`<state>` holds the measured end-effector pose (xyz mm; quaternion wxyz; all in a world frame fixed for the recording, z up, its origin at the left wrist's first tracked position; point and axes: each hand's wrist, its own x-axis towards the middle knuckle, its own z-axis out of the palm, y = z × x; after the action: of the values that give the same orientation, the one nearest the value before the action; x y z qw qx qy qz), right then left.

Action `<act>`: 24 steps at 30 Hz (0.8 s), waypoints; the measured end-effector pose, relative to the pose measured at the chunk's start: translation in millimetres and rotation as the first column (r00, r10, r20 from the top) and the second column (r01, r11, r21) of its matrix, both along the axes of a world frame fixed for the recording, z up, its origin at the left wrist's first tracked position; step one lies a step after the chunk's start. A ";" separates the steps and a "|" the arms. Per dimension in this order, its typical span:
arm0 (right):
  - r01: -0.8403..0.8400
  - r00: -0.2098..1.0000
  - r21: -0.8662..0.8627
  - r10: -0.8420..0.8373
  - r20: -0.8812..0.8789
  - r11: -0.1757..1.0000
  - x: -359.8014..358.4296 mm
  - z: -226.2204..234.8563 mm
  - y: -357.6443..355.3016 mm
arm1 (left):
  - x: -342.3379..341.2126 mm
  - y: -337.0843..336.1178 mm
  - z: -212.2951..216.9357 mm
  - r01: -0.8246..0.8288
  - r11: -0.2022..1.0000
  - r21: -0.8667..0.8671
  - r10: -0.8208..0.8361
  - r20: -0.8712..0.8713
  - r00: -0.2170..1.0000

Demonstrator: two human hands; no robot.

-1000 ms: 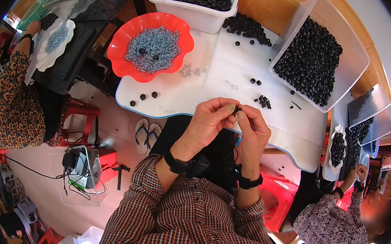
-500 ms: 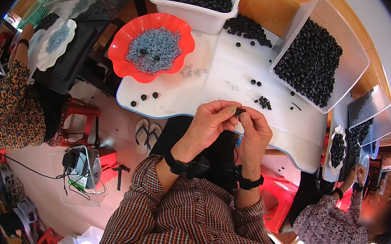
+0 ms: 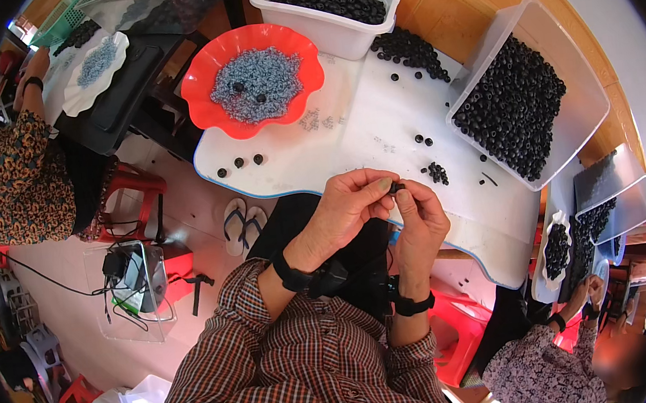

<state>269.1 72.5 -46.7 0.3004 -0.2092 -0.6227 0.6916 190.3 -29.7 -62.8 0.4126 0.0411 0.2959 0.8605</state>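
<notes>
My left hand [image 3: 351,202] and my right hand [image 3: 419,219] meet fingertip to fingertip over the near edge of a white table [image 3: 367,130]. Both pinch a small black ring-shaped part [image 3: 396,188] between them. Just beyond it lies a little pile of the same black parts [image 3: 436,173]. An orange-red scalloped bowl [image 3: 253,79] of small blue-grey pieces stands at the table's far left. Both my wrists carry black bands, and my sleeves are plaid.
A white tub [image 3: 328,6] and a tilted clear bin [image 3: 520,94] hold many black parts, with a loose heap [image 3: 409,51] between them. Three black parts [image 3: 238,164] lie near the table's left edge. Other people sit at left [image 3: 10,183] and lower right [image 3: 549,366]. Sandals [image 3: 240,222] lie on the floor.
My hands have stayed together over the table edge; the fingers shifted slightly around the small black part. Nothing else has moved.
</notes>
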 end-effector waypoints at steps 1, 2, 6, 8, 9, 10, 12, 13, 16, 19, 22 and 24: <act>0.000 1.000 0.000 0.000 0.000 1.000 0.5 0.3 -0.5 | 0.2 -0.1 0.2 -0.004 1.000 -0.006 0.004 -0.007 1.000; 0.000 1.000 0.034 -0.001 0.013 0.999 1.2 1.0 -1.3 | 0.4 -0.2 0.2 -0.004 1.000 -0.006 0.004 -0.007 1.000; 0.005 1.000 0.125 -0.008 0.028 0.992 0.9 2.4 -2.6 | 1.7 -1.8 3.2 -0.020 0.998 -0.055 0.016 -0.072 0.997; 0.007 1.000 0.155 -0.010 0.023 0.988 1.3 2.3 -2.6 | 2.1 -2.4 4.8 -0.026 0.996 -0.082 0.018 -0.106 0.994; 0.008 1.000 0.184 -0.012 0.018 0.983 1.4 2.0 -2.5 | 2.2 -2.6 5.0 -0.036 0.994 -0.106 0.020 -0.146 0.989; 0.008 1.000 0.184 -0.012 0.018 0.983 1.3 1.2 -2.3 | 2.4 -2.7 5.1 -0.046 0.991 -0.129 0.021 -0.185 0.982; 0.026 0.999 0.264 -0.031 0.016 0.964 1.2 -0.4 -1.6 | 3.1 -2.8 5.8 -0.054 0.990 -0.131 0.028 -0.196 0.980; 0.025 0.999 0.264 -0.031 0.016 0.964 1.3 -0.3 -1.3 | 3.2 -3.0 5.9 -0.062 0.989 -0.133 0.033 -0.206 0.978; 0.028 0.999 0.365 -0.039 0.022 0.931 1.6 2.4 -1.2 | 2.4 -4.0 5.8 -0.068 0.986 -0.150 0.032 -0.228 0.973; 0.011 0.999 0.403 -0.031 0.044 0.915 1.7 7.2 -2.5 | 1.4 -6.2 8.6 -0.076 0.979 -0.189 0.026 -0.251 0.968; -0.002 1.000 0.453 -0.011 0.026 0.891 0.1 9.5 -2.2 | 1.2 -6.4 8.1 -0.099 0.976 -0.195 0.044 -0.266 0.963; -0.018 0.999 0.516 0.000 0.034 0.857 -0.4 11.1 -0.9 | 0.9 -7.3 8.7 -0.105 0.972 -0.208 0.044 -0.279 0.959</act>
<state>268.7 71.6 -35.6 0.3319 -0.1296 -0.7909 0.4974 191.2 -37.0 -54.0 0.3371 0.1020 0.4450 0.8234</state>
